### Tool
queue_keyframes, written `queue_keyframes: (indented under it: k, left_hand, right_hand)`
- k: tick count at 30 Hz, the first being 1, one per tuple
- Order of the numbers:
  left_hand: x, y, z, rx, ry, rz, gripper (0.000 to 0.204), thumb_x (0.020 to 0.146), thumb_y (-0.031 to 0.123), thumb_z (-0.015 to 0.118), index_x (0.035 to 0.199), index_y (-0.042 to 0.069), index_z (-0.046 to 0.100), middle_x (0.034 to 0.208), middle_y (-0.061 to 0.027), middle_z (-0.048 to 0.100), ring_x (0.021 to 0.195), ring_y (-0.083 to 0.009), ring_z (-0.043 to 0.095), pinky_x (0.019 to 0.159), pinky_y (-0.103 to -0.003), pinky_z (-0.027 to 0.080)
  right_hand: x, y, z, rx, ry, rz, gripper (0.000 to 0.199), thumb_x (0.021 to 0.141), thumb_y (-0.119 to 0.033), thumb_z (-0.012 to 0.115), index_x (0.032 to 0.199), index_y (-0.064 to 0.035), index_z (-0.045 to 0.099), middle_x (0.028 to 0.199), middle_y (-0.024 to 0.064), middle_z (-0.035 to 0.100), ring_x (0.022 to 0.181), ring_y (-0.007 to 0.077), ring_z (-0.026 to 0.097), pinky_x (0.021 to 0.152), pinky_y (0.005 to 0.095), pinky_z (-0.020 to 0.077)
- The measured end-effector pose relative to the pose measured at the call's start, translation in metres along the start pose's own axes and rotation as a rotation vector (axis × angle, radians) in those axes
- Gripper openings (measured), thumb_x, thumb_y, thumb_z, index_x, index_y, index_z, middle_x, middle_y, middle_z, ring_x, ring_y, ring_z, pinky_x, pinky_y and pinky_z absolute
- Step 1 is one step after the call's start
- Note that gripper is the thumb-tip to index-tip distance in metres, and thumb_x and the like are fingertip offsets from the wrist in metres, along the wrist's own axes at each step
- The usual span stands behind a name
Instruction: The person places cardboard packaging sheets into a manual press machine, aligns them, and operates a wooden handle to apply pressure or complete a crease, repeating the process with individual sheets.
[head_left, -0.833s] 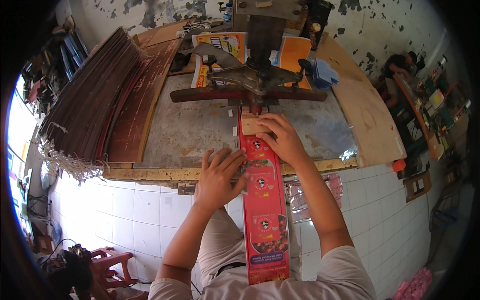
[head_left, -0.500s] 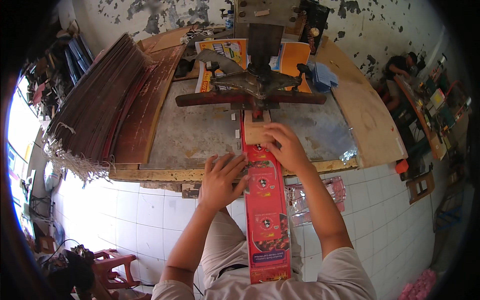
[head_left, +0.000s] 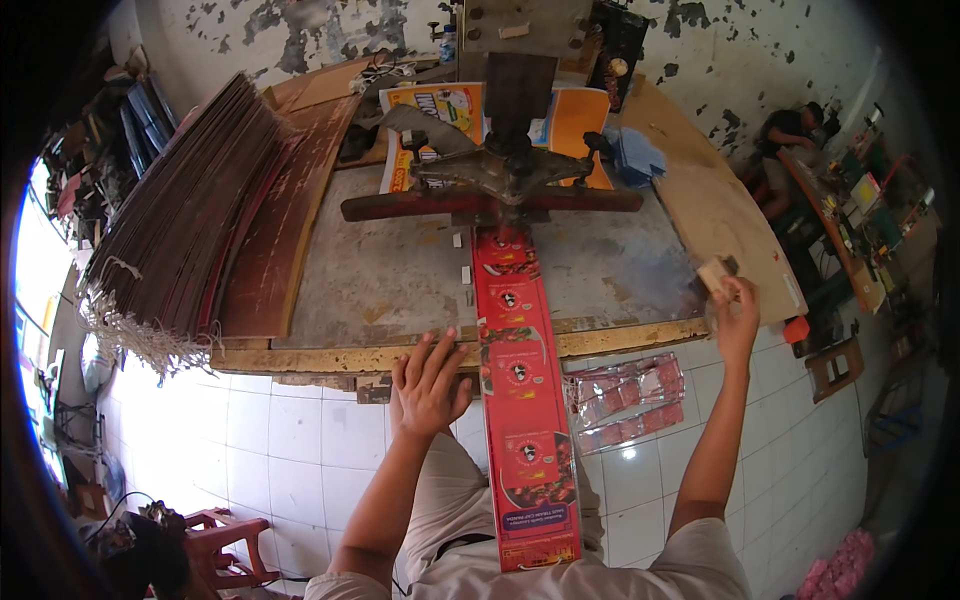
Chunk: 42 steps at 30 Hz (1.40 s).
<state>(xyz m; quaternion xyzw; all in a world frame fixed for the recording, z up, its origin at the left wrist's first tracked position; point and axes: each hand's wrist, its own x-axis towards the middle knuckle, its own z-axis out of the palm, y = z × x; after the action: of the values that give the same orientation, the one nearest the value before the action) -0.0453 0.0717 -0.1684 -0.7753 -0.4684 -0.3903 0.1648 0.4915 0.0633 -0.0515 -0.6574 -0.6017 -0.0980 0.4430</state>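
Red printed strip lengthwise toward press.

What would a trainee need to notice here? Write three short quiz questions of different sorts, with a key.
1. True or false: the left hand rests flat beside the long red printed strip at the table's front edge.
2. What does the right hand hold?
A. scissors
B. a small pale block
C. a brush
3. Fill in: the strip's far end lies under the ______ press.

Key: 1 true; 2 B; 3 metal
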Motion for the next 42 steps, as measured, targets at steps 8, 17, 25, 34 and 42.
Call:
queue_keyframes:
  k: [8, 17, 25, 34, 42]
  left_hand:
    - [-0.004, 0.003, 0.003, 0.018, -0.003, -0.010, 0.044, 0.110, 0.044, 0.059, 0.138, 0.017, 0.078, 0.160, -0.0059, 0.068, 0.156, -0.0304, 0.051, 0.134, -0.051, 0.018]
    - [-0.011, 0.001, 0.004, 0.031, 0.003, -0.027, 0.044, 0.110, 0.045, 0.058, 0.138, 0.016, 0.077, 0.158, -0.0067, 0.068, 0.157, -0.0314, 0.049, 0.136, -0.051, 0.013]
    - [-0.012, 0.005, 0.009, 0.023, 0.027, -0.046, 0.044, 0.109, 0.045, 0.059, 0.138, 0.016, 0.076, 0.158, -0.0070, 0.068, 0.157, -0.0321, 0.049, 0.137, -0.052, 0.013]
    - [-0.023, -0.015, 0.030, 0.146, 0.150, 0.085, 0.045, 0.107, 0.048, 0.059, 0.137, 0.021, 0.078, 0.159, -0.0076, 0.067, 0.155, -0.0317, 0.048, 0.136, -0.051, 0.013]
    - [-0.028, -0.023, 0.042, 0.152, 0.199, 0.129, 0.045, 0.104, 0.048, 0.061, 0.138, 0.025, 0.079, 0.161, -0.0056, 0.066, 0.157, -0.0301, 0.045, 0.137, -0.051, 0.012]
  right_hand:
    - [-0.011, 0.070, 0.023, -0.339, 0.270, -0.102, 0.035, 0.107, -0.021, 0.076, 0.137, -0.0040, 0.070, 0.147, 0.0220, 0.064, 0.139, 0.0441, 0.059, 0.120, 0.0549, 0.0449]
    - [-0.128, -0.123, 0.136, 0.039, 0.001, -0.336, 0.046, 0.117, -0.040, 0.049, 0.146, -0.0109, 0.071, 0.162, 0.0119, 0.059, 0.159, 0.0377, 0.044, 0.134, 0.0612, 0.0205]
    - [-0.147, -0.119, 0.183, 0.033, 0.210, -0.293, 0.050, 0.119, -0.046, 0.042, 0.142, -0.0125, 0.072, 0.157, 0.0084, 0.063, 0.159, 0.0345, 0.042, 0.137, 0.0575, 0.0095]
    - [-0.150, -0.123, 0.177, 0.051, 0.171, -0.267, 0.050, 0.118, -0.045, 0.043, 0.142, -0.0102, 0.070, 0.157, 0.0099, 0.063, 0.157, 0.0343, 0.043, 0.136, 0.0577, 0.0096]
    - [-0.151, -0.125, 0.176, 0.040, 0.162, -0.246, 0.050, 0.118, -0.046, 0.044, 0.142, -0.0110, 0.070, 0.156, 0.0096, 0.063, 0.156, 0.0345, 0.043, 0.135, 0.0591, 0.0106]
